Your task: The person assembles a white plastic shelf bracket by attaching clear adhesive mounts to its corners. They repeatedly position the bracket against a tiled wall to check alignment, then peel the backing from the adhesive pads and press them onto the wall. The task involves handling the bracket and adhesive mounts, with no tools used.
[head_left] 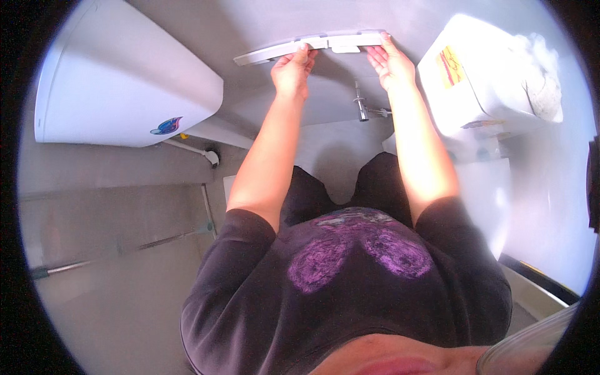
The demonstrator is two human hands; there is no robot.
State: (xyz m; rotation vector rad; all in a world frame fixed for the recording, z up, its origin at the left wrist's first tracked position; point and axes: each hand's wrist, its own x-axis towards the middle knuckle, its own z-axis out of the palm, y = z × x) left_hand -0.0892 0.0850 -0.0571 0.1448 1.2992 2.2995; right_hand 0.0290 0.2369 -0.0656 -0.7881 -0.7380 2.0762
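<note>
A long, slim white strip (275, 52), slightly curved in this picture, is held out in front of me along the grey wall. It has small tabs and a short white piece (345, 49) along its lower edge. My left hand (292, 74) pinches the strip near its middle, thumb on the near face. My right hand (394, 64) grips its right end, with the thumb up over the end and the fingers below. Whether the strip touches the wall, I cannot tell. A metal fitting (362, 110) shows below it, between my forearms.
At the left stands a large white casing (131, 81) with a blue emblem; a pipe (184, 146) runs below it. To the right of my right arm is a white bin-like container (447, 94) with crumpled white material (540, 78) at its top. A metal rail (125, 250) crosses the lower left.
</note>
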